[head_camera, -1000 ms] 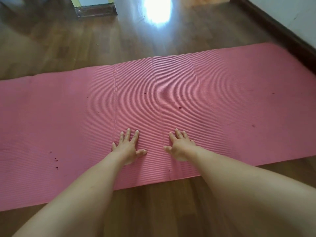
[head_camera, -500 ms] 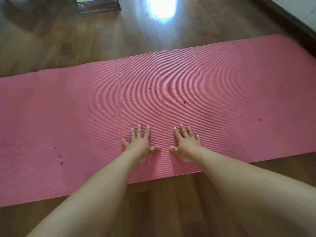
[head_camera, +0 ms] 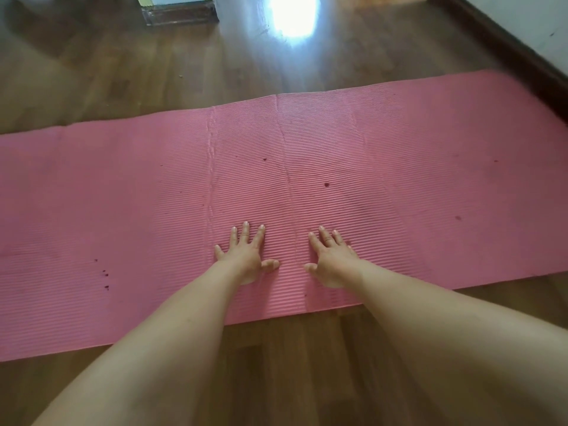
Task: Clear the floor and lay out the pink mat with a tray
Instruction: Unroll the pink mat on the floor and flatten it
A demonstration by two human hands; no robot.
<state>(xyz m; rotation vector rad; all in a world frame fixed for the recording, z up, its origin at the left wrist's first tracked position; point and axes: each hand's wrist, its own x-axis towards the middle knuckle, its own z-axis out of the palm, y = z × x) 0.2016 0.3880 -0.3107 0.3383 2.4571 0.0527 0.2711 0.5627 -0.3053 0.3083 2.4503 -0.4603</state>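
Note:
The pink ribbed mat (head_camera: pixel 384 167) lies unrolled flat across the wooden floor, running from the left edge of view to the right. It has a few dark specks and two lengthwise creases. My left hand (head_camera: pixel 246 256) and my right hand (head_camera: pixel 330 259) lie palm down on the mat near its front edge, fingers straight and spread, side by side a short gap apart. No tray is in view.
Dark wooden floor (head_camera: pixel 292 364) shows in front of and behind the mat. A dark skirting board (head_camera: pixel 507 50) and white wall run along the right. The base of a piece of furniture (head_camera: pixel 181 10) stands at the top left. Bright glare lies on the far floor.
Both hands have slid a little forward and to the right over the mat, fingers spreading wider. The view has shifted slightly; the mat lies as before.

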